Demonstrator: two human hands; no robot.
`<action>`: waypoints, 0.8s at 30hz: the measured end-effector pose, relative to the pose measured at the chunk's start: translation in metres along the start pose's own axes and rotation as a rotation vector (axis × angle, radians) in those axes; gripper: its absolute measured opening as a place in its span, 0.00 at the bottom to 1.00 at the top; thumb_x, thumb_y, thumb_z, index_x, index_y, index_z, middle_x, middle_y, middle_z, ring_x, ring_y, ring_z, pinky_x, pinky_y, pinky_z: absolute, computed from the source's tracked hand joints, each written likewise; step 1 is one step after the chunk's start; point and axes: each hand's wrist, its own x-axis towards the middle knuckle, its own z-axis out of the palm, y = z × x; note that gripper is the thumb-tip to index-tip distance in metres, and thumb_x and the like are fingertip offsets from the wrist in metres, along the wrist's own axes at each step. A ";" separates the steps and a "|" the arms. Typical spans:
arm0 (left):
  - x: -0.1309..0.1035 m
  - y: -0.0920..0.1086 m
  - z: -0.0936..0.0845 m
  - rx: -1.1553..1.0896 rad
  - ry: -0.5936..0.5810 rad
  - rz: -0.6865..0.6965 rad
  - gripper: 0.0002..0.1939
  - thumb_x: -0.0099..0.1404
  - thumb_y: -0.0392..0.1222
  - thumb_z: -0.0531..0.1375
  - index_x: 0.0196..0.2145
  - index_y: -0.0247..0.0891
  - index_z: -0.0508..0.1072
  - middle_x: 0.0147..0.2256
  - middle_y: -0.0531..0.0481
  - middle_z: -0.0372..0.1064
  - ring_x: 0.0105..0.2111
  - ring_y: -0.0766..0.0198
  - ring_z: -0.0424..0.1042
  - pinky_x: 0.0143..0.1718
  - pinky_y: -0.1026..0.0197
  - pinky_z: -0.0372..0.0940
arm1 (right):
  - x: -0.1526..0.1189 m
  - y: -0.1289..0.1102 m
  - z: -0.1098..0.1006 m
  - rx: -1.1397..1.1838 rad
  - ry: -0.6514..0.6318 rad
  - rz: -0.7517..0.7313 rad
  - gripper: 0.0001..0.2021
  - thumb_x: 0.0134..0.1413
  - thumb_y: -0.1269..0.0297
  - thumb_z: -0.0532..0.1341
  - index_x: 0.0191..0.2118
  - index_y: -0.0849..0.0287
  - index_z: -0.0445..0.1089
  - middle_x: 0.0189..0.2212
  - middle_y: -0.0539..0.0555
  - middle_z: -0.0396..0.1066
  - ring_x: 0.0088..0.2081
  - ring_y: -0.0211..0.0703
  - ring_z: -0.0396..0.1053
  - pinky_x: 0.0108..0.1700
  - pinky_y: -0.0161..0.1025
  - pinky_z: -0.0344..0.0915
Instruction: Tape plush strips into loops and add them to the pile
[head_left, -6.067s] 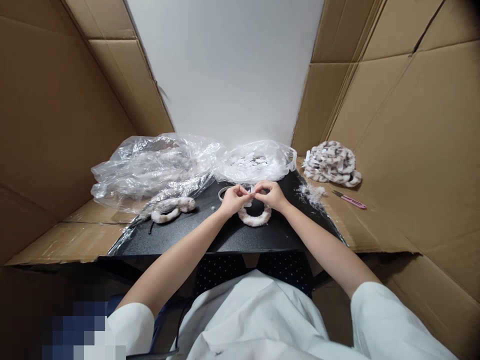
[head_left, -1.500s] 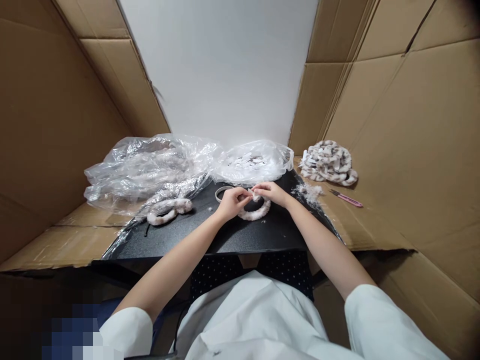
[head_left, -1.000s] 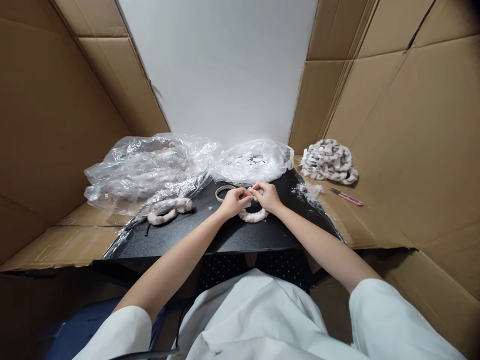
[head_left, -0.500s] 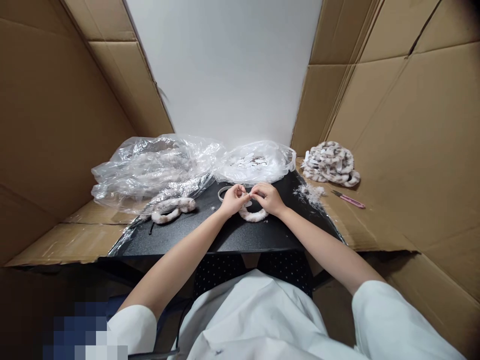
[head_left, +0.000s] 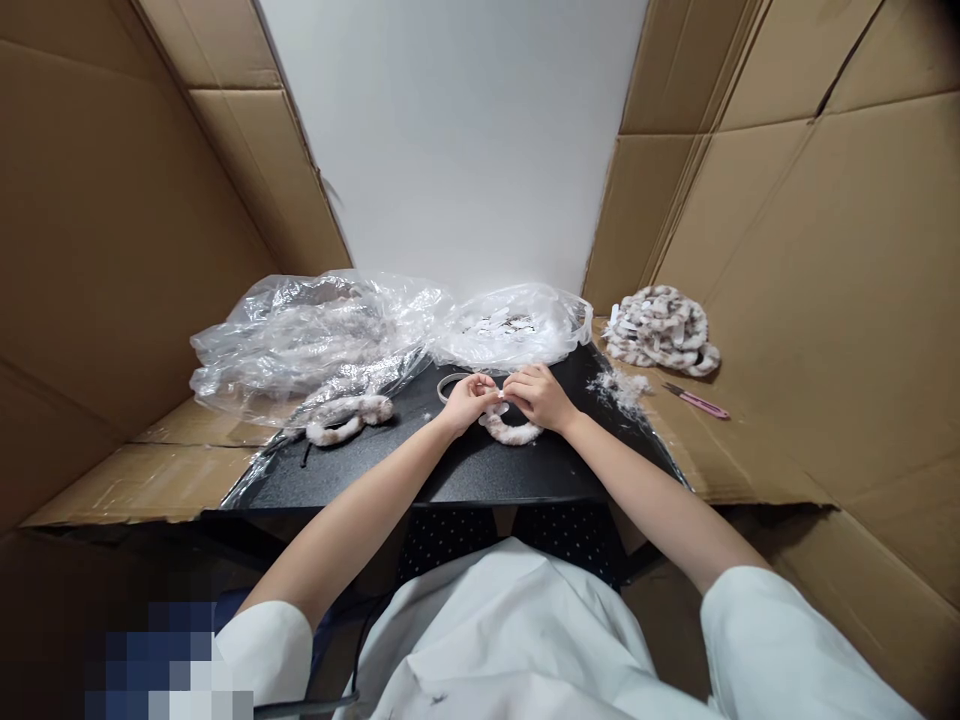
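Between brown cardboard walls (head_left: 112, 200), a person in a pale short-sleeved top works with both bare hands at a black counter (head_left: 450, 480). At far left, a flat cardboard sheet (head_left: 135, 490) lies beside the counter, and a large clear plastic bag (head_left: 285, 340), crumpled and bulging with fluffy pieces, spreads over sheet and counter. At the near edge of that bag sit mottled fluffy loops (head_left: 334, 432), a short black cord end (head_left: 305, 456) poking out just in front of them. Farther right, a thin pale hoop (head_left: 442, 388) lies on the counter, partly hidden behind the left hand (head_left: 466, 405). Thumb and fingers of that hand pinch a small white bit (head_left: 500, 394) at the far side of a fluffy ring (head_left: 516, 434), which lies at the middle of the counter, its near curve in plain sight below the hands. Behind them, a smaller plastic bag (head_left: 487, 345) shows white tag-like pieces inside. The right hand (head_left: 544, 397) meets the left at the same spot, its fingers bent and pressed together; exactly what they grip is hidden. To the right, loose fluff (head_left: 621, 388) is scattered at the counter's side edge. Beyond it, on another cardboard sheet (head_left: 735, 470), a heap of mottled fluffy rings (head_left: 660, 330) with white tags stands behind a pink-handled cutter (head_left: 705, 405), its dark blade pointing toward the fluff.
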 end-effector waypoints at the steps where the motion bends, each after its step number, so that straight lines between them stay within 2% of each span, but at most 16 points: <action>1: 0.000 0.001 0.000 -0.010 0.001 -0.012 0.23 0.39 0.38 0.72 0.30 0.36 0.64 0.20 0.57 0.68 0.21 0.69 0.70 0.26 0.66 0.62 | 0.000 0.000 0.000 -0.004 -0.009 -0.002 0.12 0.65 0.64 0.53 0.34 0.56 0.72 0.38 0.53 0.76 0.40 0.44 0.65 0.45 0.43 0.52; 7: -0.001 0.008 -0.005 -0.103 -0.045 -0.140 0.21 0.41 0.37 0.70 0.32 0.36 0.65 0.22 0.54 0.70 0.21 0.69 0.69 0.24 0.67 0.60 | 0.001 0.005 -0.002 -0.031 -0.040 -0.044 0.13 0.65 0.64 0.52 0.36 0.54 0.73 0.41 0.53 0.76 0.40 0.45 0.64 0.45 0.45 0.51; 12: -0.001 0.010 -0.006 -0.078 -0.088 -0.160 0.17 0.42 0.39 0.70 0.27 0.35 0.67 0.21 0.54 0.68 0.20 0.70 0.67 0.22 0.68 0.57 | 0.000 0.008 -0.001 -0.044 -0.039 -0.078 0.13 0.65 0.64 0.52 0.36 0.54 0.73 0.41 0.51 0.77 0.38 0.44 0.64 0.45 0.44 0.51; 15: -0.001 0.010 -0.006 -0.036 -0.107 -0.144 0.17 0.42 0.41 0.70 0.27 0.35 0.67 0.20 0.55 0.67 0.19 0.71 0.65 0.21 0.68 0.55 | 0.000 0.005 -0.002 -0.017 -0.028 -0.074 0.09 0.61 0.66 0.55 0.34 0.55 0.73 0.39 0.51 0.77 0.38 0.44 0.65 0.45 0.44 0.53; 19: -0.003 0.006 -0.004 0.038 -0.060 -0.024 0.20 0.43 0.42 0.70 0.31 0.36 0.66 0.22 0.55 0.68 0.21 0.70 0.66 0.24 0.67 0.58 | 0.001 0.002 -0.003 0.118 -0.019 -0.001 0.04 0.52 0.69 0.59 0.33 0.56 0.71 0.34 0.52 0.77 0.36 0.44 0.67 0.46 0.44 0.55; 24: -0.007 0.005 0.002 0.224 -0.071 0.218 0.18 0.48 0.45 0.67 0.32 0.37 0.64 0.25 0.56 0.66 0.24 0.70 0.65 0.28 0.66 0.58 | 0.002 0.002 0.002 0.239 0.025 0.136 0.03 0.52 0.70 0.59 0.29 0.58 0.67 0.27 0.52 0.72 0.32 0.42 0.67 0.41 0.39 0.59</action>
